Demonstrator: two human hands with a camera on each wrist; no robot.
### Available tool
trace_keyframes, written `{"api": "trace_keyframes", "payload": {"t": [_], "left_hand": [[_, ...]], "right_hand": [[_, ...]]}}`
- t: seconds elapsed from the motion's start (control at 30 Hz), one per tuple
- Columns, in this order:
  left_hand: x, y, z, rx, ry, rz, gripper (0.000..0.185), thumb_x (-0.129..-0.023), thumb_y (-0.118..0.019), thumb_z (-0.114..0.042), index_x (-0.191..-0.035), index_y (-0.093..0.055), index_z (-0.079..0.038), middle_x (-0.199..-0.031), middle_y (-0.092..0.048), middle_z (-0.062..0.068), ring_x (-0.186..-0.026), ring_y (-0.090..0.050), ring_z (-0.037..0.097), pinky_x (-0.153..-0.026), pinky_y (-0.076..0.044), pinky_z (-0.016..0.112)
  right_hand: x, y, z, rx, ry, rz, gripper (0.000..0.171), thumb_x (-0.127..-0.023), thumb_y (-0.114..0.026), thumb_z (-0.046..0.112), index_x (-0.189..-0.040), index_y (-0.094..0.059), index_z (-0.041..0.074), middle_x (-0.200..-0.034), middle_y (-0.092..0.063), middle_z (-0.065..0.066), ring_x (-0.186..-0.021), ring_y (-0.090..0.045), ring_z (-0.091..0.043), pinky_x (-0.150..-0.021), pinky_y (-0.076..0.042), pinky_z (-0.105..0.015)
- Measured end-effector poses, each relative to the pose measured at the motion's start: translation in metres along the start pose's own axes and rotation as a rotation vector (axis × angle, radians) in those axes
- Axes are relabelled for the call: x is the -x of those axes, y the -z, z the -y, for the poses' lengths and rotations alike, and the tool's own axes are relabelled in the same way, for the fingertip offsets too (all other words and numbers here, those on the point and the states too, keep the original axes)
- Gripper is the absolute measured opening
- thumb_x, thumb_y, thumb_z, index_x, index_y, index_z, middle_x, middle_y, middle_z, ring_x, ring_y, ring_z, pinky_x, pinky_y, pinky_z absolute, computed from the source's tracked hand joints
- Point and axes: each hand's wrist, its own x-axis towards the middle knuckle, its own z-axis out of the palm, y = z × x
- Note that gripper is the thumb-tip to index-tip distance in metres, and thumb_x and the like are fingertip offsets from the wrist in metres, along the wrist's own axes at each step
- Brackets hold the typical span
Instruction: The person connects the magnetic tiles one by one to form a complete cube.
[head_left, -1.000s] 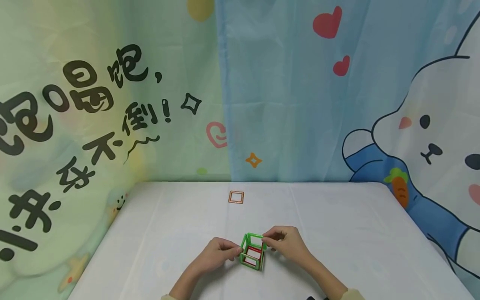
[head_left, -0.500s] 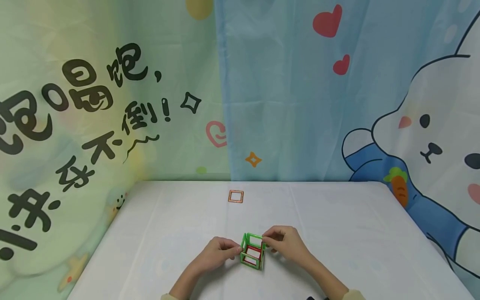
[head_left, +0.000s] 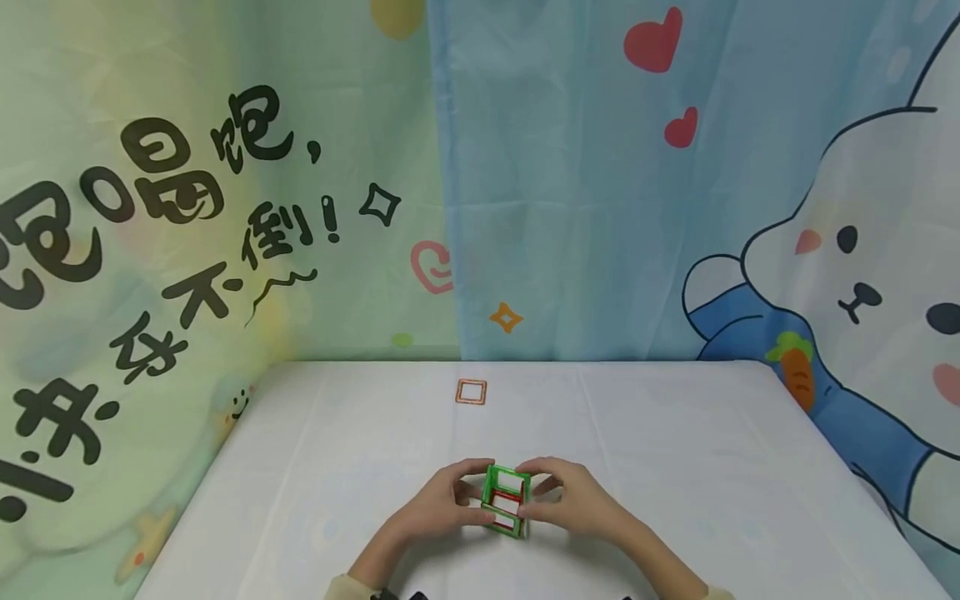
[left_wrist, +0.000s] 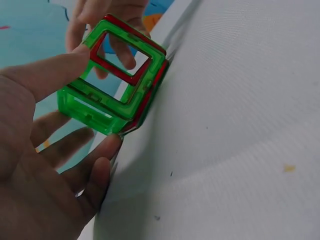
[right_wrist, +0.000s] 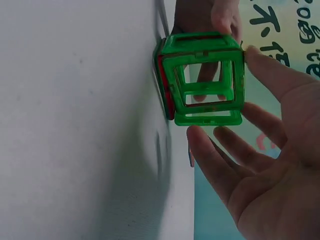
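A white cloth-covered surface [head_left: 675, 467] carries two things. A small cube of green and red square frames [head_left: 506, 502] stands near its front edge. An orange square frame [head_left: 471, 392] lies flat well behind it, near the back edge.

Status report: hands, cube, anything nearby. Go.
Left hand and right hand hold the cube from both sides, fingers on its faces. Green and red cube sits on the table. Orange square lies apart, farther back.
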Motion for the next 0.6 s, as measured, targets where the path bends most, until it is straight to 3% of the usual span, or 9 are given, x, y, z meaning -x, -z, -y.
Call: {"api": "trace_keyframes", "payload": {"t": [0.17, 0.4, 0.6], "left_hand": [[-0.0025, -0.0010, 0.0004, -0.023, 0.009, -0.014, 0.064, -0.083, -0.078, -0.015, -0.140, -0.049, -0.007, -0.132, -0.056, 0.006, -0.100, -0.064, 0.012, -0.081, -0.050, 0.027], [-0.0013, -0.0030, -0.0031, -0.022, -0.002, -0.022, 0.062, -0.082, -0.079, -0.014, -0.137, -0.051, -0.005, -0.128, -0.059, 0.008, -0.100, -0.064, 0.014, -0.081, -0.050, 0.028], [-0.0003, -0.0033, -0.0044, -0.006, 0.005, -0.013, 0.059, -0.084, -0.077, -0.015, -0.136, -0.051, -0.004, -0.126, -0.060, 0.008, -0.099, -0.065, 0.015, -0.082, -0.050, 0.029]], "right_hand": [[0.0034, -0.0010, 0.0008, 0.017, 0.074, 0.067, 0.045, -0.076, -0.084, 0.026, -0.112, -0.066, 0.006, -0.121, -0.057, -0.013, -0.098, -0.062, -0.033, -0.068, -0.054, -0.029], [0.0041, -0.0002, -0.0028, 0.016, 0.055, 0.097, 0.034, -0.075, -0.085, 0.020, -0.103, -0.066, 0.016, -0.112, -0.064, -0.001, -0.097, -0.064, -0.027, -0.070, -0.054, -0.028], [0.0063, -0.0010, -0.0031, 0.037, 0.037, 0.103, 0.044, -0.077, -0.084, 0.022, -0.114, -0.063, 0.010, -0.117, -0.064, -0.007, -0.101, -0.064, -0.031, -0.071, -0.054, -0.028]]}}
